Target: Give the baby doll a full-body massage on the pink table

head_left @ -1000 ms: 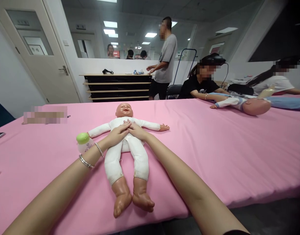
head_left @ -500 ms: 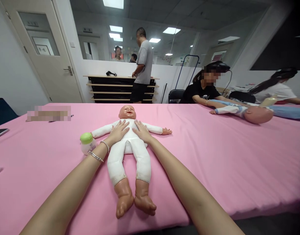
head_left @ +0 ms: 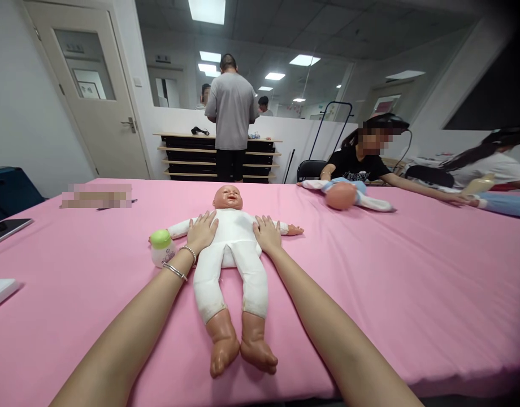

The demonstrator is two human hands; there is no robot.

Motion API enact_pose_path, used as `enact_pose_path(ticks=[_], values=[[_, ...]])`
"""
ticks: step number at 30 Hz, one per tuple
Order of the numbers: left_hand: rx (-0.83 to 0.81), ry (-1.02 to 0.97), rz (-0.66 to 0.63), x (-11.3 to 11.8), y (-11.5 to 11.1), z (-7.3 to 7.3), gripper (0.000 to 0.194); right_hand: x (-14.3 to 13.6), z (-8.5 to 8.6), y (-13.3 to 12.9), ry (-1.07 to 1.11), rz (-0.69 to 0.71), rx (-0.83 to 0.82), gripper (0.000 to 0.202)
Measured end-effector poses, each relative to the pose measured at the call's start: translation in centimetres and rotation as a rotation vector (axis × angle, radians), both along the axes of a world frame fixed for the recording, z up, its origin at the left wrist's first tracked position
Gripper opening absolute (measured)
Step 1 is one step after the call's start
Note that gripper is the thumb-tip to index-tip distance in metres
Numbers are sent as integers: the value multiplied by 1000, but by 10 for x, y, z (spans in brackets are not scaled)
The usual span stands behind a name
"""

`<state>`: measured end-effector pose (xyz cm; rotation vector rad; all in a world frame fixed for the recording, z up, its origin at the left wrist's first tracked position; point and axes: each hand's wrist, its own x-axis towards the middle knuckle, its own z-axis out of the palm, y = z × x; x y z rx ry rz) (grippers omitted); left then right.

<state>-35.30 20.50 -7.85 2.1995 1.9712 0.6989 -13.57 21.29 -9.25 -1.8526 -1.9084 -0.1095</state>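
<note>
A baby doll [head_left: 229, 257] with a white cloth body lies on its back, its feet toward me and its arms spread wide. My left hand [head_left: 202, 230] rests flat on one side of its torso, fingers stretched out. On the opposite side of the torso lies my right hand [head_left: 267, 233], also flat with the fingers extended. Neither hand grips anything. Close to my left wrist stands a small white jar with a green lid [head_left: 161, 240], by the doll's hand.
Pink cloth [head_left: 370, 294] covers the table. At left are a phone [head_left: 8, 227], a white object [head_left: 1, 293] and a blurred-out item [head_left: 96, 196]. Across the table at right, a person in black [head_left: 362, 152] handles another doll [head_left: 342, 195]. Someone in grey [head_left: 232, 107] stands by a shelf [head_left: 187, 151].
Both hands have slid outward from the middle of the doll's chest to its sides. The other person's doll has moved left and turned. The person in grey now faces away.
</note>
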Motion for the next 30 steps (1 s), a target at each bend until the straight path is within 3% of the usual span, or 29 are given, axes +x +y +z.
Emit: enact_pose_path(ticks=[7,11,14,17,19,21,24,30], values=[[70,91,135,-8,-4,-6,55,2,-4,-1,95,-216,77,51],[185,165,310,-13,-5,-8,52,3,2,-1,190,-272,145,49],[309,188,365,-15,-2,-8,55,1,8,1,289,-25,194,50],[292,228,175,-16,4,-9,54,-3,6,7,318,347,80,50],[212,254,46,-17,8,-11,51,-3,3,10,297,435,-26,49],[167,253,43,-18,10,-14,50,-1,0,11,240,389,-73,50],[171,243,143,-20,9,-17,51,2,-1,9,135,250,-86,52],[190,233,311,-21,1,-16,50,3,0,0,20,-29,1,53]])
